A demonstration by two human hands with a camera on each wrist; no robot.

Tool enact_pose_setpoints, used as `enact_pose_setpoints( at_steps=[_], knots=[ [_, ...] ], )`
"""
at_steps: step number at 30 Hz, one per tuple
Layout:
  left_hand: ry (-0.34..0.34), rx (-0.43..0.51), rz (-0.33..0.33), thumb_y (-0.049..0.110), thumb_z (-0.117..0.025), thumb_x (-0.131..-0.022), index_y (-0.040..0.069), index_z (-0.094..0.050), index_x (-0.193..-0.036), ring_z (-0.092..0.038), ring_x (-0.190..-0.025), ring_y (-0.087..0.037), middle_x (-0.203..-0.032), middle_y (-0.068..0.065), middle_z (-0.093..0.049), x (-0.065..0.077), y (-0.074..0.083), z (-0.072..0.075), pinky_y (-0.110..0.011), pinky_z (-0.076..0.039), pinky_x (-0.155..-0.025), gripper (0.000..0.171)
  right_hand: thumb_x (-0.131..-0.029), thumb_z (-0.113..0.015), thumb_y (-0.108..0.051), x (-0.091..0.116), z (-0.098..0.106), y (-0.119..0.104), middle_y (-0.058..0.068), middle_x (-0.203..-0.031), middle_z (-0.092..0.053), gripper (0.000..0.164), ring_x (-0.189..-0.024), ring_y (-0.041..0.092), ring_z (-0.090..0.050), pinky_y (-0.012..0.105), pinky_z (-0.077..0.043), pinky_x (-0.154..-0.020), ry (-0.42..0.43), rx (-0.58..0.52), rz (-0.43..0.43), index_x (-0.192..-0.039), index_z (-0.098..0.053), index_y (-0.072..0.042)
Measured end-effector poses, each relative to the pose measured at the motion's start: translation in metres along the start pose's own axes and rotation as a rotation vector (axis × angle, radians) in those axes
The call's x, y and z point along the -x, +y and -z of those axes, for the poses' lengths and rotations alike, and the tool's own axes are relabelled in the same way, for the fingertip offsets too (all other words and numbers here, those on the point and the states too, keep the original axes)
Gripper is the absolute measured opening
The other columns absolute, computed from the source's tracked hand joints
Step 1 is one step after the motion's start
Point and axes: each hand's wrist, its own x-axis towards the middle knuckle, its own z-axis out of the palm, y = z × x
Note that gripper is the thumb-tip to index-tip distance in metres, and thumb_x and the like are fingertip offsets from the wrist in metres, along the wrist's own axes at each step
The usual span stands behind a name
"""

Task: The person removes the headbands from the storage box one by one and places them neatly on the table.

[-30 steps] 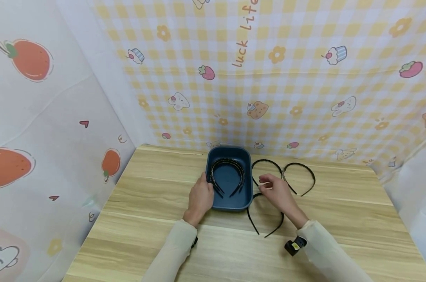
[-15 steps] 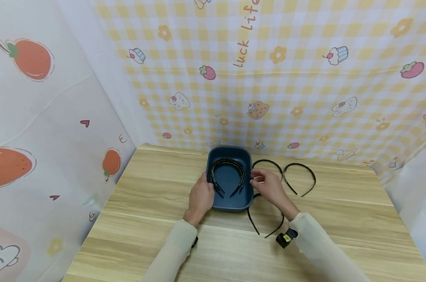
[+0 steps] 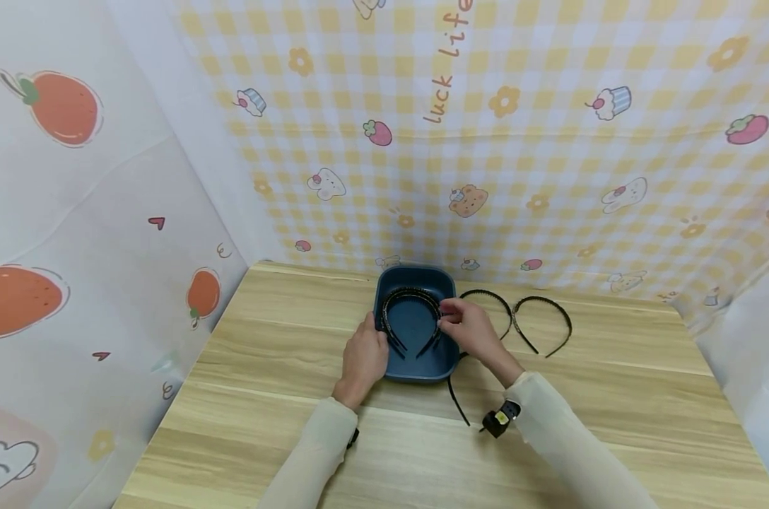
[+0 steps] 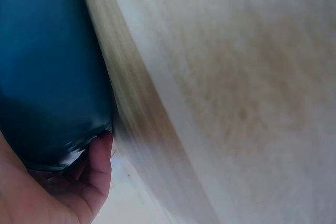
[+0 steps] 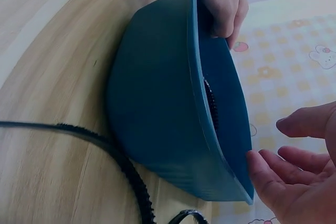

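Observation:
A dark blue plastic bin (image 3: 416, 367) stands on the table. Inside it lie black toothed headbands (image 3: 412, 290), nested together in an arch. My left hand (image 3: 363, 357) grips the bin's left wall, its fingers curled at the rim in the left wrist view. Over the bin's right rim hovers my right hand (image 3: 473, 329), thumb and fingers apart with nothing between them in the right wrist view. Outside the bin, one headband (image 3: 486, 292) lies partly behind my right hand. Another headband (image 3: 457, 403), nearer the front, is largely covered by my right wrist and its camera.
A third loose headband (image 3: 553, 301) lies farther right on the wooden table (image 3: 639, 396). Right behind the bin rises a yellow checked cloth backdrop (image 3: 531, 162). A white printed sheet (image 3: 124, 170) hangs along the left side.
My right hand has moved left from above the loose headbands to over the bin's right rim. My left hand keeps its hold, and the bin stays in place.

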Motion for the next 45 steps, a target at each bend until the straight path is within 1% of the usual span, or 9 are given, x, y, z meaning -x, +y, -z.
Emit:
enact_pose_setpoints(
  at_steps=[3, 6, 10, 17, 27, 35, 39, 45],
  knots=[
    [0.000, 0.001, 0.000, 0.015, -0.045, -0.102, -0.006, -0.042, -0.146, -0.057, -0.063, -0.020, -0.125, -0.022, -0.062, 0.000, 0.000, 0.000, -0.037, -0.049, -0.056, 0.048, -0.094, -0.063, -0.006, -0.004, -0.003, -0.001, 0.022, -0.132, -0.060, 0.045, -0.115, 0.034, -0.063, 0.042, -0.054, -0.090, -0.018, -0.014, -0.019, -0.137, -0.054, 0.003],
    [0.000, -0.003, -0.002, 0.015, -0.045, -0.102, -0.005, -0.042, -0.146, -0.058, -0.063, -0.021, -0.125, -0.021, -0.063, -0.001, -0.001, 0.000, -0.037, -0.049, -0.055, 0.048, -0.094, -0.063, -0.006, -0.008, -0.007, -0.001, 0.022, -0.134, -0.058, 0.047, -0.118, 0.035, -0.061, 0.043, -0.053, -0.093, -0.034, -0.010, -0.019, -0.138, -0.051, 0.004],
    [0.005, -0.014, -0.001, 0.015, -0.045, -0.102, -0.005, -0.042, -0.146, -0.060, -0.066, -0.023, -0.125, -0.021, -0.063, -0.001, -0.001, -0.001, -0.038, -0.051, -0.058, 0.048, -0.094, -0.063, -0.005, -0.011, -0.011, -0.003, 0.024, -0.138, -0.055, 0.051, -0.122, 0.038, -0.058, 0.045, -0.051, -0.096, -0.055, -0.020, -0.017, -0.141, -0.047, 0.006],
    [-0.002, -0.007, 0.005, 0.015, -0.044, -0.102, -0.004, -0.042, -0.146, -0.061, -0.070, -0.024, -0.125, -0.020, -0.063, -0.001, -0.001, -0.002, -0.041, -0.052, -0.062, 0.048, -0.096, -0.061, -0.007, -0.013, -0.017, -0.004, 0.023, -0.148, -0.046, 0.060, -0.132, 0.039, -0.049, 0.047, -0.047, -0.102, -0.112, -0.095, -0.098, -0.149, -0.036, 0.004],
    [-0.011, -0.007, 0.014, 0.017, -0.045, -0.103, -0.004, -0.041, -0.146, -0.066, -0.082, -0.031, -0.127, -0.021, -0.062, -0.001, 0.000, 0.000, -0.046, -0.055, -0.071, 0.048, -0.094, -0.064, -0.008, -0.019, -0.028, -0.009, 0.026, -0.153, -0.037, 0.065, -0.138, 0.040, -0.041, 0.050, -0.042, -0.107, -0.114, -0.075, -0.145, -0.150, -0.034, 0.005],
    [-0.005, -0.011, 0.013, 0.017, -0.045, -0.103, -0.004, -0.041, -0.146, -0.067, -0.085, -0.032, -0.127, -0.021, -0.062, 0.000, 0.000, 0.000, -0.046, -0.055, -0.072, 0.049, -0.093, -0.065, -0.011, -0.027, -0.034, -0.007, 0.026, -0.154, -0.035, 0.068, -0.140, 0.041, -0.037, 0.051, -0.036, -0.111, -0.108, -0.047, -0.192, -0.150, -0.032, 0.006],
    [-0.003, -0.006, 0.015, 0.017, -0.045, -0.103, -0.004, -0.041, -0.147, -0.067, -0.086, -0.033, -0.128, -0.021, -0.062, 0.000, -0.001, -0.001, -0.047, -0.055, -0.073, 0.049, -0.093, -0.066, -0.012, -0.030, -0.037, -0.007, 0.025, -0.154, -0.037, 0.069, -0.140, 0.040, -0.037, 0.052, -0.036, -0.111, -0.100, -0.029, -0.215, -0.150, -0.033, 0.006],
    [-0.002, -0.004, 0.019, 0.018, -0.044, -0.103, -0.004, -0.041, -0.147, -0.067, -0.091, -0.034, -0.129, -0.021, -0.061, -0.002, -0.002, -0.003, -0.048, -0.055, -0.076, 0.049, -0.093, -0.066, -0.013, -0.034, -0.041, -0.007, 0.024, -0.153, -0.039, 0.069, -0.137, 0.040, -0.041, 0.052, -0.039, -0.108, -0.090, -0.005, -0.250, -0.151, -0.033, 0.004]
  ],
)
